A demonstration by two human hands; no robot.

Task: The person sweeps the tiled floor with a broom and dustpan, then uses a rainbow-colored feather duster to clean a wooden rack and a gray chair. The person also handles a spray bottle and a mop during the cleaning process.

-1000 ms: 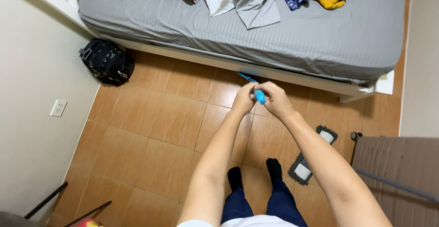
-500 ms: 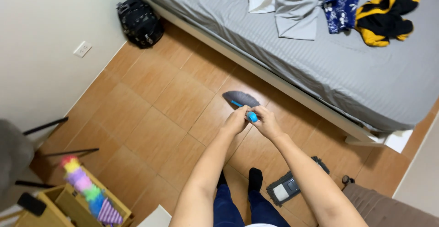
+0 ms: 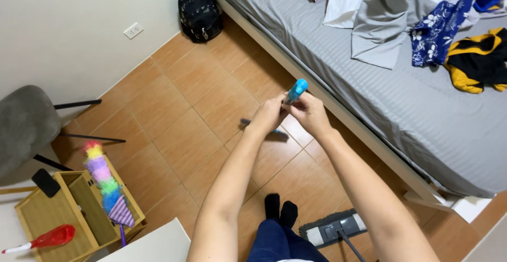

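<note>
Right now both hands meet at the blue-tipped handle (image 3: 294, 91): left hand (image 3: 269, 117) and right hand (image 3: 308, 115) each clenched around it. Its long axis runs from one o'clock down toward seven, the dark head (image 3: 264, 129) over the tiled floor (image 3: 174, 119) behind the left hand.

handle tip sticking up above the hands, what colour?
Light blue handle tip, clearest in the head view, held between the left hand and right hand.

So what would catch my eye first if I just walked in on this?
Probably the two hands, left hand and right hand, gripping a blue handle in mid-frame above the tiled floor. Next the rainbow duster in a wooden box lower left, then bright clothes on the grey bed.
</note>
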